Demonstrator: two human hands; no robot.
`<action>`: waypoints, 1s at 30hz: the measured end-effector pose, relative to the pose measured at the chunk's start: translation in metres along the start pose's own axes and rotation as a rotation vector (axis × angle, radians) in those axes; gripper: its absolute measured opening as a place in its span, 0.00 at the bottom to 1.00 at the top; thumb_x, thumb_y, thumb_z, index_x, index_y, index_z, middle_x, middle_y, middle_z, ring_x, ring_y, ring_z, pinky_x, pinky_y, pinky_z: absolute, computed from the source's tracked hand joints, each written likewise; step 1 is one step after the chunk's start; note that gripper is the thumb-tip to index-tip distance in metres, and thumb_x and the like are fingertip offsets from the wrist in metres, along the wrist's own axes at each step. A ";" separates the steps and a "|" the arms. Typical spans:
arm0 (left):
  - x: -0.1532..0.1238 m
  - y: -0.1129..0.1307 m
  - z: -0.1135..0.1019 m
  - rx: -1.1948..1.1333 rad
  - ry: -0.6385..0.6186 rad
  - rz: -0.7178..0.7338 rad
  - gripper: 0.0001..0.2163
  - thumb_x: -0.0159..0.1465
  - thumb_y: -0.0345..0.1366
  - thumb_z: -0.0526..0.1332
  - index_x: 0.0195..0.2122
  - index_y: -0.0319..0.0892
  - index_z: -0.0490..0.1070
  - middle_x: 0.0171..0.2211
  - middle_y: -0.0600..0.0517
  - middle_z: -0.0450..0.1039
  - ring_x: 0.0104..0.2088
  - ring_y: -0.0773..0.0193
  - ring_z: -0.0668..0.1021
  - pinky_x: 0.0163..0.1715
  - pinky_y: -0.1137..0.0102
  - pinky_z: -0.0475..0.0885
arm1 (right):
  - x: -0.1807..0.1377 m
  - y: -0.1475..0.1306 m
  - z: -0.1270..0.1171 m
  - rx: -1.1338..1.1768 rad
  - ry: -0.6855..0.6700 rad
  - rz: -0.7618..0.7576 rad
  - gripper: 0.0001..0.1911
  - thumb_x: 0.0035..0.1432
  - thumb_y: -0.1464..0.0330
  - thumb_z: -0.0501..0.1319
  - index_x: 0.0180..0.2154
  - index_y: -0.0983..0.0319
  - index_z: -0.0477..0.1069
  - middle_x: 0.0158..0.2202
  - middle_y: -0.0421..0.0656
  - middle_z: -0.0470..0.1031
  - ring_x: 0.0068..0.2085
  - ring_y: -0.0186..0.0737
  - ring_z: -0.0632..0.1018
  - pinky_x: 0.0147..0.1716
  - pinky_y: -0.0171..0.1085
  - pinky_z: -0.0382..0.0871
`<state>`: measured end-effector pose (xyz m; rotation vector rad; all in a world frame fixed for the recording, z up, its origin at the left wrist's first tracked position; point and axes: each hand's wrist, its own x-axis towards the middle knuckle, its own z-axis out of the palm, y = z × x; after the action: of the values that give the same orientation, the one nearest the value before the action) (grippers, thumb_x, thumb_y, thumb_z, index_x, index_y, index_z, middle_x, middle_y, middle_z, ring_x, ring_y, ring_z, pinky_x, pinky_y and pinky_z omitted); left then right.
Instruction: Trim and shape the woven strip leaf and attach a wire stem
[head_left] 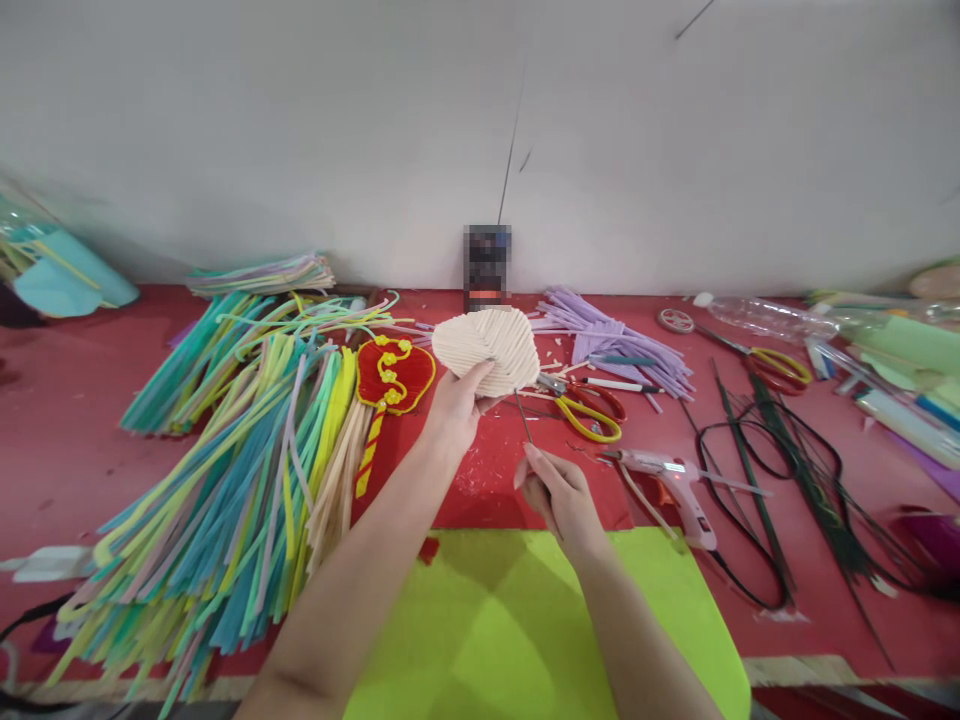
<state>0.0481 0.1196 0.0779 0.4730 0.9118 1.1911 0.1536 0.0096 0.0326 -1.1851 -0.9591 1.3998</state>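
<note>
My left hand point(454, 408) grips a cream fan-shaped piece point(491, 345) built from ribbed pipe cleaners, its thumb across the front. In my right hand point(559, 490), the fingers are closed round the lower end of a thin dark wire point(524, 418). The wire's upper end meets the fan piece's lower right edge; whether it is fixed there I cannot tell. Left of the fan piece lies a finished-looking red fan point(390, 375) with yellow trim and a striped handle. Yellow-and-red-handled scissors point(589, 412) rest just right of the fan piece.
Multicoloured pipe cleaners point(247, 500) are heaped at left, purple ones point(615, 335) behind at right. A pink glue gun point(671, 475), a black cable point(750, 590), dark green stems point(802, 470) and more scissors point(780, 368) lie right. A lime-green sheet point(510, 620) covers the table's front.
</note>
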 end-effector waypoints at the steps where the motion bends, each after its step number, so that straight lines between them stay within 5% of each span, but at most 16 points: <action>1: 0.001 0.000 0.000 0.008 -0.002 0.004 0.11 0.52 0.26 0.62 0.38 0.38 0.72 0.37 0.47 0.77 0.33 0.66 0.77 0.32 0.72 0.74 | 0.000 0.000 0.000 0.020 -0.007 0.006 0.22 0.60 0.55 0.53 0.22 0.63 0.67 0.05 0.31 0.52 0.10 0.25 0.49 0.15 0.32 0.43; 30: 0.000 0.003 -0.001 0.030 0.017 -0.008 0.10 0.52 0.27 0.62 0.37 0.37 0.73 0.37 0.47 0.77 0.35 0.64 0.78 0.33 0.70 0.77 | -0.003 -0.006 -0.003 0.104 -0.012 0.029 0.22 0.58 0.55 0.55 0.20 0.62 0.67 0.06 0.31 0.48 0.11 0.25 0.46 0.16 0.33 0.40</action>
<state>0.0459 0.1200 0.0797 0.4839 0.9467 1.1770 0.1573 0.0077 0.0383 -1.1178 -0.8699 1.4632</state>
